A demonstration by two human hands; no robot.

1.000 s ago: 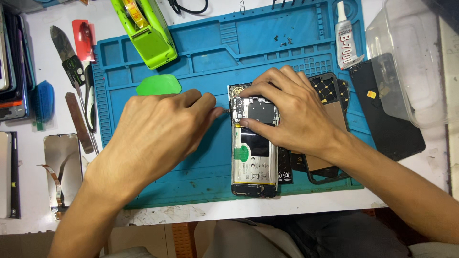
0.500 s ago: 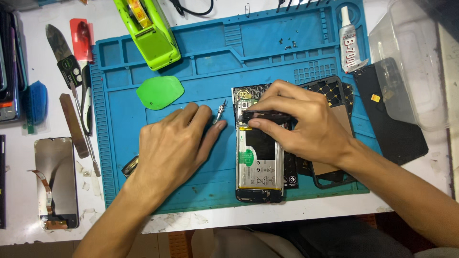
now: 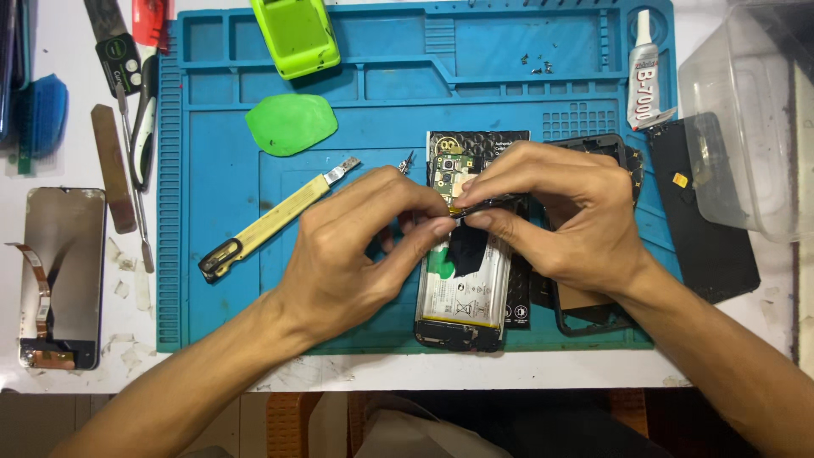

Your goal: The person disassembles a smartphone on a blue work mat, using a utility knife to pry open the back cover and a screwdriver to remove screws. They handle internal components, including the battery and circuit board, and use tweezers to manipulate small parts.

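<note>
1. The left hand (image 3: 356, 246) and right hand (image 3: 551, 212) meet over the opened phone (image 3: 462, 254); both pinch a thin black strip (image 3: 487, 203) between thumb and forefinger, the left at its near end, the right along its length.
2. The strip hangs just above the phone's upper half; a black flap (image 3: 466, 250) droops below it, and whether the two join is hard to make out.
3. The hands hide the phone's middle; one circuit board (image 3: 447, 170) shows above them.
4. The phone lies on one blue mat (image 3: 220, 220) on the worktop (image 3: 68, 161).
5. Left of the phone: one yellow-handled scraper (image 3: 271, 216), one green pick (image 3: 291, 124).
6. Right of the phone: one black frame (image 3: 593, 314), partly hidden, and one glue tube (image 3: 643, 76).
7. Far left of the phone: one loose screen (image 3: 61, 271).
</note>
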